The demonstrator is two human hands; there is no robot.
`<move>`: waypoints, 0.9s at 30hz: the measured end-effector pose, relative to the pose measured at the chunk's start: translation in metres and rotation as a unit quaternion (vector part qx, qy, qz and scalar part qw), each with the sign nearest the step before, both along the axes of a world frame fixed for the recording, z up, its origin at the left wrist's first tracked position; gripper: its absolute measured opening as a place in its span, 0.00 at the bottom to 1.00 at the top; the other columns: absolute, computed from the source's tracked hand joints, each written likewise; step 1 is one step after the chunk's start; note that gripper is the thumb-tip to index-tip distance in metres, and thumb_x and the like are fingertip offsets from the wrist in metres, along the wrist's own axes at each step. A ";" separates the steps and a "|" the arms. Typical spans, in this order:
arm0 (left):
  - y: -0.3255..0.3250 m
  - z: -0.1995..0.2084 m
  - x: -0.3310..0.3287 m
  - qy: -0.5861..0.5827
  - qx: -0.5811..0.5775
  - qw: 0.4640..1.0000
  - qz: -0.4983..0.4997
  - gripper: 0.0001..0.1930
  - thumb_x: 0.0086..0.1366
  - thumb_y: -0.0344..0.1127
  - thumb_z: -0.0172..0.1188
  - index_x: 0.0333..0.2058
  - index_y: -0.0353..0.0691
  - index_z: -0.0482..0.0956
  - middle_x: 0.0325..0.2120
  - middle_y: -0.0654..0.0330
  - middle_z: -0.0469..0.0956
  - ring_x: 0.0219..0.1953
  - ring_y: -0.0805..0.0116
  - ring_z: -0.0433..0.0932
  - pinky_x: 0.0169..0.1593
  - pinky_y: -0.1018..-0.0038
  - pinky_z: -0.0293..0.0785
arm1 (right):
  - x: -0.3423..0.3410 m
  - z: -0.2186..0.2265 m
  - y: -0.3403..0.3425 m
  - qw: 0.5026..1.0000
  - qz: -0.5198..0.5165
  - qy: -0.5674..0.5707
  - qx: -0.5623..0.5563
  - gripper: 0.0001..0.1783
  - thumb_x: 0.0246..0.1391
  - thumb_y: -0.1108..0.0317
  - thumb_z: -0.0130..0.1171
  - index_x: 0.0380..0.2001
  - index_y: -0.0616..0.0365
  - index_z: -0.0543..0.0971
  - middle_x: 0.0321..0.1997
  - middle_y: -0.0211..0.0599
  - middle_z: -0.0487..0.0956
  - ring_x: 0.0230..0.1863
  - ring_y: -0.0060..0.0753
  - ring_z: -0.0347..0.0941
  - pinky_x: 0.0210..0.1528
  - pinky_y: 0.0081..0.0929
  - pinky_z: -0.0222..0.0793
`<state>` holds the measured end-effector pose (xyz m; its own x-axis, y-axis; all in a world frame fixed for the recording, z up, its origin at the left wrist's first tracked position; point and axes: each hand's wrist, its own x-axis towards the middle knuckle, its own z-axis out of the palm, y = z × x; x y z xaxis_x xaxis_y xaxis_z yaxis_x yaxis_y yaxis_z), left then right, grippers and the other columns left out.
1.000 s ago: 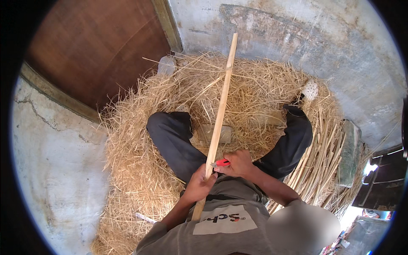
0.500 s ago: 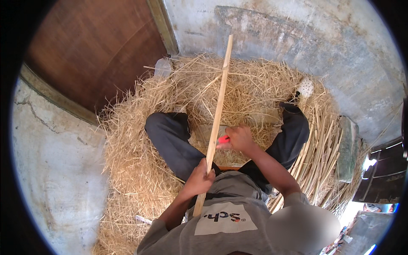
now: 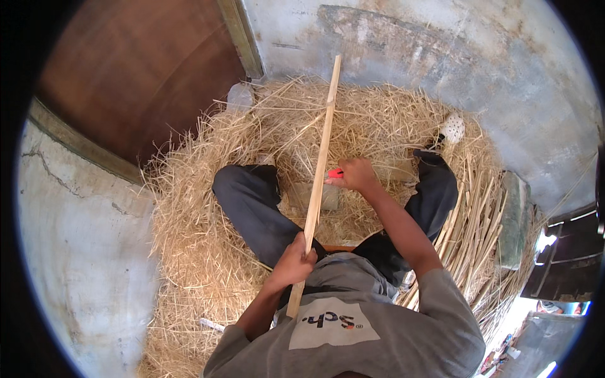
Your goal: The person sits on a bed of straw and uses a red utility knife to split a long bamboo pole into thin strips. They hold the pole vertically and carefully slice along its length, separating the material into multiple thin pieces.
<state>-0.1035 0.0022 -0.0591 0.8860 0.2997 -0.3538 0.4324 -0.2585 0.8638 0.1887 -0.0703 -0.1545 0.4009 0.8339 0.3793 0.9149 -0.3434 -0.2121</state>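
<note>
A long, pale bamboo slat [image 3: 322,151] slants away from my body, its near end against my shirt and its far end raised toward the wall. My left hand [image 3: 294,260] is wrapped around its lower part. In my right hand [image 3: 357,174] is a red-handled knife [image 3: 335,173], closed in the fingers and held against the slat's right side above the left hand. The knife's blade is too small to make out. My bent legs, in dark trousers, lie on either side of the slat.
Thin straw-like shavings [image 3: 208,233] cover the floor around me. A stone-like block [image 3: 329,198] lies between my legs. On the right, a bundle of long strips [image 3: 469,217] lies beside a greenish slab [image 3: 515,217]. A brown panel [image 3: 145,75] and a grey wall [image 3: 441,57] stand ahead.
My right hand has moved up along the slat, away from my body, with the red-handled knife. The slat's far end has shifted slightly left; my left hand keeps its hold.
</note>
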 end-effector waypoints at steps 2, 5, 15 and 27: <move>0.004 -0.001 0.005 0.033 0.014 0.999 -0.001 0.14 0.62 0.30 0.52 0.45 0.30 0.64 0.25 0.54 0.67 0.30 0.68 0.68 0.36 0.68 0.68 | -0.001 -0.004 0.008 1.000 -0.005 0.005 0.017 0.41 0.41 0.22 0.51 0.14 0.55 0.77 0.11 0.40 0.73 0.15 0.42 0.73 0.19 0.40 0.66; 0.009 -0.019 -0.002 -0.009 -0.003 1.000 0.002 0.15 0.63 0.28 0.52 0.46 0.31 0.64 0.28 0.59 0.67 0.32 0.71 0.67 0.38 0.72 0.68 | -0.014 -0.003 0.003 0.995 -0.025 0.100 -0.019 0.41 0.44 0.23 0.50 0.13 0.56 0.75 0.10 0.39 0.71 0.13 0.41 0.71 0.17 0.39 0.64; -0.004 -0.022 -0.009 -0.096 -0.134 0.986 0.029 0.13 0.62 0.24 0.52 0.45 0.32 0.67 0.28 0.65 0.63 0.32 0.77 0.61 0.36 0.78 0.64 | -0.084 0.023 -0.041 0.908 -0.049 0.401 0.112 0.27 0.61 0.43 0.49 0.25 0.58 0.71 0.14 0.42 0.69 0.16 0.44 0.69 0.21 0.39 0.63; -0.009 -0.006 -0.008 -0.094 -0.121 0.986 -0.067 0.16 0.61 0.25 0.52 0.48 0.32 0.64 0.30 0.65 0.61 0.32 0.76 0.62 0.36 0.77 0.65 | -0.031 0.023 -0.063 0.998 -0.038 -0.020 0.038 0.25 0.54 0.40 0.54 0.27 0.53 0.73 0.18 0.39 0.75 0.18 0.42 0.74 0.20 0.38 0.67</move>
